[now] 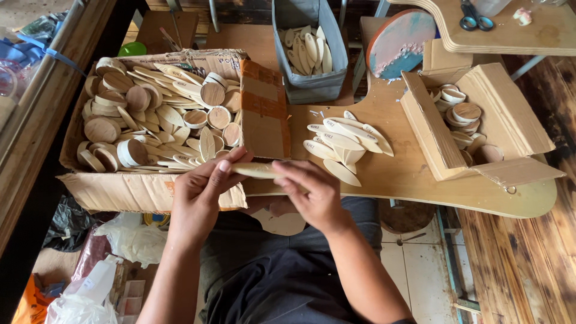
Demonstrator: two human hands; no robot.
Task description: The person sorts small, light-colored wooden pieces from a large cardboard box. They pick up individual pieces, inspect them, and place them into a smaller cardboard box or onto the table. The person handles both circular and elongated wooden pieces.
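Observation:
My left hand [201, 192] and my right hand [312, 195] both grip one pale, leaf-shaped wooden piece [255, 170], held level in front of me, each hand on one end. Just beyond my right hand a fanned pile of similar leaf-shaped pieces [342, 144] lies on the wooden board [420, 180]. To the left, a large cardboard box [120, 192] holds several round wooden discs and more leaf-shaped pieces.
A grey fabric bin [312, 84] with leaf-shaped pieces stands behind. A smaller cardboard box [510, 120] with round wooden cups sits at right. A painted round disc [399, 42] leans at the back. Scissors [477, 21] lie on a far plywood shelf. Plastic bags lie below left.

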